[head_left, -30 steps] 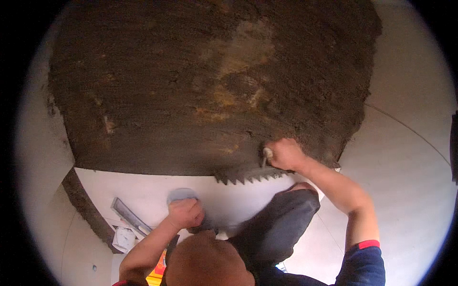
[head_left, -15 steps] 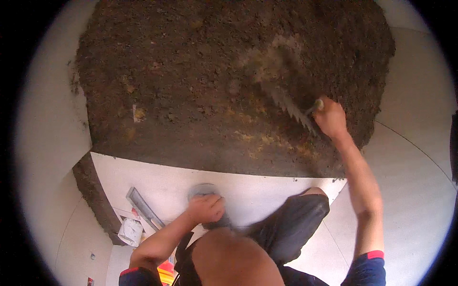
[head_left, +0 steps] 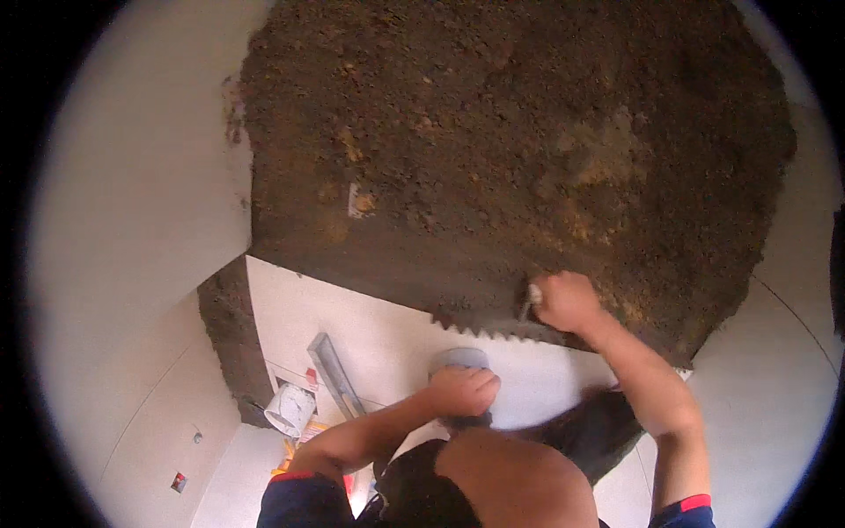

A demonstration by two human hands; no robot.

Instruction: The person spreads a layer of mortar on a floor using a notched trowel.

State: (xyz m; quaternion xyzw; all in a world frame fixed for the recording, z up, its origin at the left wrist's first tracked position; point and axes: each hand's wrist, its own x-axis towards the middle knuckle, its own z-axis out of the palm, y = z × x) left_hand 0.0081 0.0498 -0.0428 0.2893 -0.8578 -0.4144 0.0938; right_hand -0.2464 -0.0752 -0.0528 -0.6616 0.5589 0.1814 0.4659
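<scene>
My right hand [head_left: 568, 302] is closed round the handle of a notched trowel [head_left: 484, 321]. The trowel's toothed edge lies along the seam where rough dark mortar [head_left: 493, 132] meets a pale floor tile [head_left: 330, 304], its teeth showing over the tile. My left hand [head_left: 466, 392] grips a grey suction-cup lifter [head_left: 461, 358] standing on that tile. One round cup shows beyond the fingers; the handle is mostly hidden under the hand. My bare knee is close below the left hand.
A grey metal straight bar [head_left: 336, 374] lies on the tile left of my left hand. Beside it a white pipe end [head_left: 290, 408] sticks up at a cutout. Pale walls [head_left: 132, 176] rise on the left, and a mortar strip [head_left: 231, 334] runs along the left side.
My right hand has drawn the trowel leftward and nearer, from the mortar to the tile's edge. My left hand still holds the lifter. The whole view has shifted and tilted.
</scene>
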